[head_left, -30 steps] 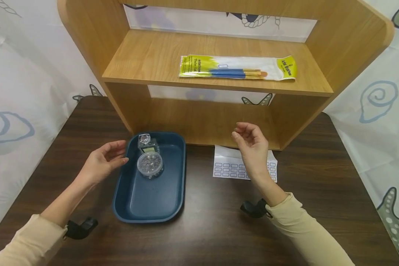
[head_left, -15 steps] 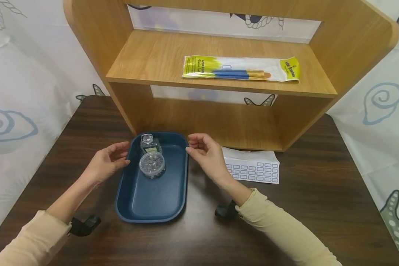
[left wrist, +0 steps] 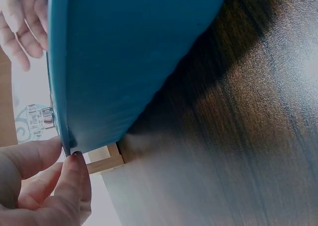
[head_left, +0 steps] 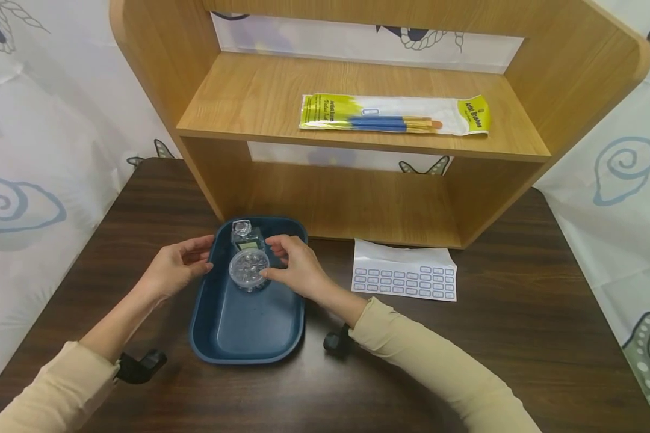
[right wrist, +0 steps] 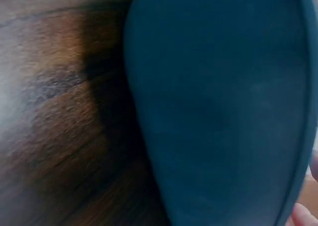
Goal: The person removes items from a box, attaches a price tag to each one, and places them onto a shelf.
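A blue tray [head_left: 254, 328] stands on the dark table. In it lie a clear round container [head_left: 249, 269] with small shiny pieces and, behind it, a clear square-capped glass bottle [head_left: 242, 227]. My left hand [head_left: 176, 267] pinches the tray's left rim; in the left wrist view the thumb and fingers of the left hand [left wrist: 47, 184] lie on both sides of the rim. My right hand [head_left: 298, 264] reaches over the tray, fingers bent loosely near the bottle, thumb at the container's right edge. Whether it touches either is unclear. In the right wrist view, the tray's side [right wrist: 218, 107] hides most of it.
Behind the tray stands a two-level wooden shelf [head_left: 379, 146]. A plastic pack of artist brushes [head_left: 395, 114] lies on its upper board. To the tray's right, a white sheet of blue-framed labels [head_left: 403, 273] lies against the shelf's front edge.
My right hand has moved left from above the label sheet, past the tray's right rim, to the container and bottle. The left hand has stayed at the tray's left rim.
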{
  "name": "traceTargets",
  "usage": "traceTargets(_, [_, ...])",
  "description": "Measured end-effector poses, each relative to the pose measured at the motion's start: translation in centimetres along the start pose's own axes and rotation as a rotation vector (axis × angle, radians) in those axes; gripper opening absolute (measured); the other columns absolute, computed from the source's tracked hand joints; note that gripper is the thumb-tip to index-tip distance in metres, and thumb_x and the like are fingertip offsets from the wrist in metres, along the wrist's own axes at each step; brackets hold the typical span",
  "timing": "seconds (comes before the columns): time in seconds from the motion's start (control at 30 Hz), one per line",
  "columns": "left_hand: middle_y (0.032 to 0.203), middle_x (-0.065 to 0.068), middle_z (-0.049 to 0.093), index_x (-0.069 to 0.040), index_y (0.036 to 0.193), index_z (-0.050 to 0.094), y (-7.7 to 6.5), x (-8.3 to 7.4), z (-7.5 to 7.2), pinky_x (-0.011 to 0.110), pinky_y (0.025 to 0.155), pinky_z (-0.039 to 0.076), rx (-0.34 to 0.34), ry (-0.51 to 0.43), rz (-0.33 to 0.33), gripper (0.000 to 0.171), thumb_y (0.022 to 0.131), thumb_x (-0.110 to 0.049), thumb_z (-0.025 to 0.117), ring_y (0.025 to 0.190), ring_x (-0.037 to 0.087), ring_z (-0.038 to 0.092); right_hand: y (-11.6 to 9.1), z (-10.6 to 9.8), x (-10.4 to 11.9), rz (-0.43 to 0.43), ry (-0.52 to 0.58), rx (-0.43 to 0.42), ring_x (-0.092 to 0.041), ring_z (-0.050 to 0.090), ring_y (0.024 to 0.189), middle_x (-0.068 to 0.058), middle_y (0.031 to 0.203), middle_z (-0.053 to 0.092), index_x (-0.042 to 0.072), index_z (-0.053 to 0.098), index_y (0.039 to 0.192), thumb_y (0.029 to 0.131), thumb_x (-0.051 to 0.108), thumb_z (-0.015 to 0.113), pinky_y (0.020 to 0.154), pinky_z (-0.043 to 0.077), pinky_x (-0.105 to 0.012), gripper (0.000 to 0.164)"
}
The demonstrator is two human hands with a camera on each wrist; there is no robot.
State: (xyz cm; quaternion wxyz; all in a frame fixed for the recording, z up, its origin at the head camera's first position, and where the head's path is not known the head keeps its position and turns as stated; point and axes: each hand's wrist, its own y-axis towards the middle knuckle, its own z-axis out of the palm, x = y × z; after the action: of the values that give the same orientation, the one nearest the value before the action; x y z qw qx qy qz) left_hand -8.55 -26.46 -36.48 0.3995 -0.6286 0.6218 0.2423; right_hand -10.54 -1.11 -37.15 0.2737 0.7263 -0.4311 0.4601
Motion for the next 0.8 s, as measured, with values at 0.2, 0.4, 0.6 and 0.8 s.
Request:
traceTargets(0.2, [0.143,0.04,0.051,0.017,0.147,0.041,0.0,0.1,0.0,0.006,0.077,0.051,-0.003,-0.007,0.006,0.056,0.098,0.005,0.062,0.111,0.022,0.063,1.0,1.0,0.4,0.03,-0.119,0.05,-0.034,0.059,0.125,-0.022,0.136,0.058,-0.003,0.056,0.139,0.086,0.008,0.083,0.107,0.051,-0.039,0.061])
traceTargets(0.4, [0.145,0.039,0.051,0.015,0.149,0.04,0.0,0.0,0.1,0.007,0.078,0.052,0.004,-0.017,-0.011,0.056,0.099,0.004,0.061,0.115,0.027,0.062,1.6,1.7,0.3,0.061,-0.173,0.091,-0.032,0.054,0.132,-0.021,0.144,0.055,0.0,0.053,0.143,0.083,0.013,0.086,0.113,0.045,-0.042,0.07])
traceTargets(0.6, [0.145,0.039,0.051,0.015,0.15,0.039,-0.1,-0.1,0.1,0.009,0.081,0.054,0.008,-0.009,-0.014,0.056,0.099,0.003,0.061,0.124,0.044,0.059,1.9,2.2,0.2,0.083,-0.187,0.1,-0.034,0.052,0.137,-0.021,0.148,0.053,-0.001,0.051,0.146,0.082,0.013,0.087,0.116,0.043,-0.044,0.075])
traceTargets(0.8, [0.144,0.039,0.051,0.015,0.149,0.04,-0.2,0.1,0.0,0.009,0.08,0.054,0.008,-0.003,-0.009,0.056,0.099,0.003,0.061,0.123,0.042,0.06,2.3,2.7,0.0,0.103,-0.23,0.104,-0.033,0.052,0.136,-0.02,0.147,0.051,0.001,0.05,0.147,0.081,0.014,0.088,0.114,0.045,-0.042,0.077])
